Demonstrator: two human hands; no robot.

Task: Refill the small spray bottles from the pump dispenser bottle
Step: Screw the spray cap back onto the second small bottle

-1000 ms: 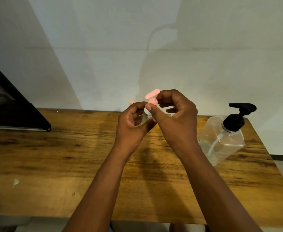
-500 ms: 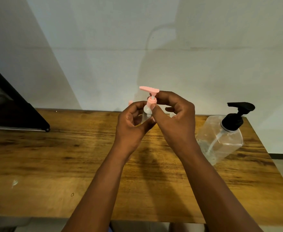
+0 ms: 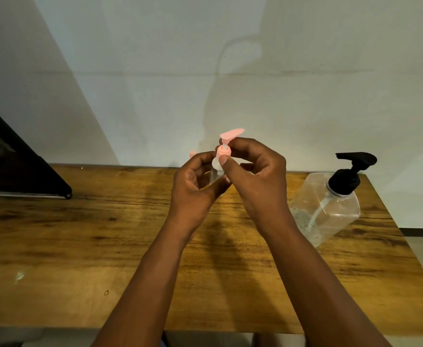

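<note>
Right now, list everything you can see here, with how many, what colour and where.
small bottle: one, clear, held above the table between both hands
pump top: one, pink, on that small bottle
pump dispenser bottle: one, clear with black pump, table's right side
pink object: one, partly hidden behind the left hand
dark panel: one, black, far left
table: one, brown wood
left hand: one, holds the small bottle
right hand: one, pinches the pink collar

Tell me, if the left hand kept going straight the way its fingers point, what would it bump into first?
Most likely the small bottle itself, since the left hand already curls around it. Just past that is the right hand, pinching the pink pump top. Depth is hard to judge.
</note>
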